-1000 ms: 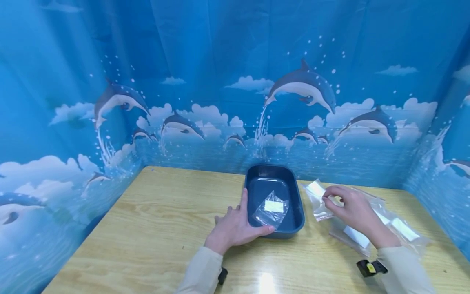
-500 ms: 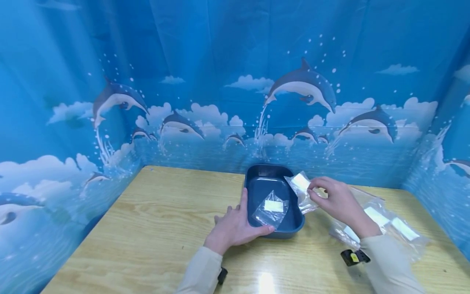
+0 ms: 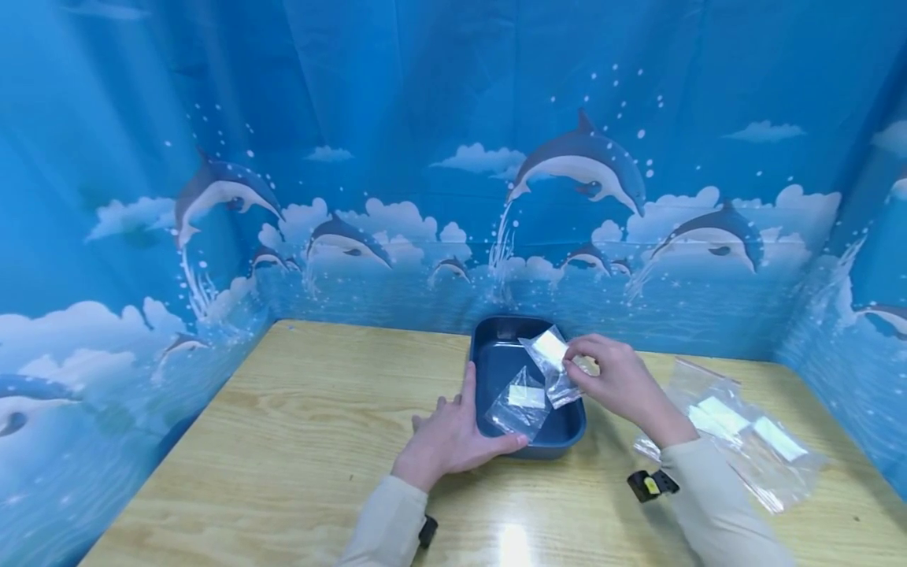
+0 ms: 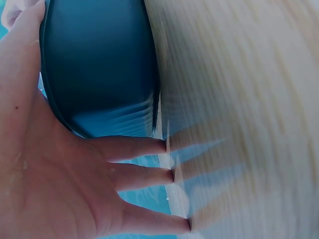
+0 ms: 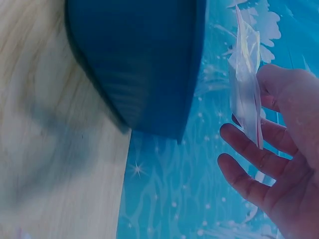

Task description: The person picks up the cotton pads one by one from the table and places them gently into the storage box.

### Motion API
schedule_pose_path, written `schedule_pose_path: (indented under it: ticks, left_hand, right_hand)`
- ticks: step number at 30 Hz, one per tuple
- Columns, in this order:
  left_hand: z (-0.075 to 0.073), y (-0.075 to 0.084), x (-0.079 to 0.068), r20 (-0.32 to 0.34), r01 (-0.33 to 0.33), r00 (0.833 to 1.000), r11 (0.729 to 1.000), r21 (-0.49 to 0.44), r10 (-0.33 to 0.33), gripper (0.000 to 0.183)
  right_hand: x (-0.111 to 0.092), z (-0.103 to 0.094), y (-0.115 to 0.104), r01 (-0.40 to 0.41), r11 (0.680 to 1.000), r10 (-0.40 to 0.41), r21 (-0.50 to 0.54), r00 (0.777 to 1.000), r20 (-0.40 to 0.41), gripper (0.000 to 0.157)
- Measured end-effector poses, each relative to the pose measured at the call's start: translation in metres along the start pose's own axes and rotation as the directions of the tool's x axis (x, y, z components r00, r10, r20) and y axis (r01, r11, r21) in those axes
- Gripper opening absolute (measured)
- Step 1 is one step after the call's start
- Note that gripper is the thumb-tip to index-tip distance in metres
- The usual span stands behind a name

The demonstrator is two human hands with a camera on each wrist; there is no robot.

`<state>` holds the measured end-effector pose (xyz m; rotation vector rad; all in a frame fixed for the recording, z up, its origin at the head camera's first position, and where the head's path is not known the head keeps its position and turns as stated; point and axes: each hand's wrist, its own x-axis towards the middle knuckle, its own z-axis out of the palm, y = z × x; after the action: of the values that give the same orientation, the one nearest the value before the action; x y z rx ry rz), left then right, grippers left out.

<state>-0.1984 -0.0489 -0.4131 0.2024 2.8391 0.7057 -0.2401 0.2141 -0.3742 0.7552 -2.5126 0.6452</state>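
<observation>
A dark blue rectangular tray (image 3: pixel 496 327) stands on the wooden table, with a clear plastic zip bag (image 3: pixel 526 396) bearing a white label inside it. My left hand (image 3: pixel 453 441) is spread at its near left corner, thumb on the front rim and fingers straight along the left side. Over the tray's right side, my right hand (image 3: pixel 616 382) pinches another labelled zip bag (image 3: pixel 549 354) between thumb and forefinger. In the right wrist view that bag (image 5: pixel 245 82) appears edge-on, above the rim and apart from the tray (image 5: pixel 134 64); the other fingers are loosely bent.
Several overlapping clear zip bags (image 3: pixel 768 465) with white labels lie on the table to the right. A blue dolphin-print curtain (image 3: pixel 397 197) hangs along the table's back edge and sides. The wooden table (image 3: pixel 305 417) extends to the left of the tray.
My right hand has carried the pinched bag leftward, from beside the tray to above its right side. The left hand and the tray have stayed in place.
</observation>
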Motion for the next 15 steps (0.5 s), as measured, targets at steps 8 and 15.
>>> schedule_pose_path:
  ticks: [8,15]
  left_hand:
    - [0.000,0.000,0.000,0.003,-0.002,1.000,1.000,0.005,0.002,0.134]
    - [0.000,0.000,0.001,-0.001,0.002,1.000,1.000,0.006,-0.002,0.134]
  right_hand:
    - [0.006,0.017,-0.010,0.057,0.998,-0.057,-0.018,0.998,0.018,0.004]
    - [0.008,0.026,-0.014,0.081,0.997,-0.081,-0.016,0.996,0.022,0.002]
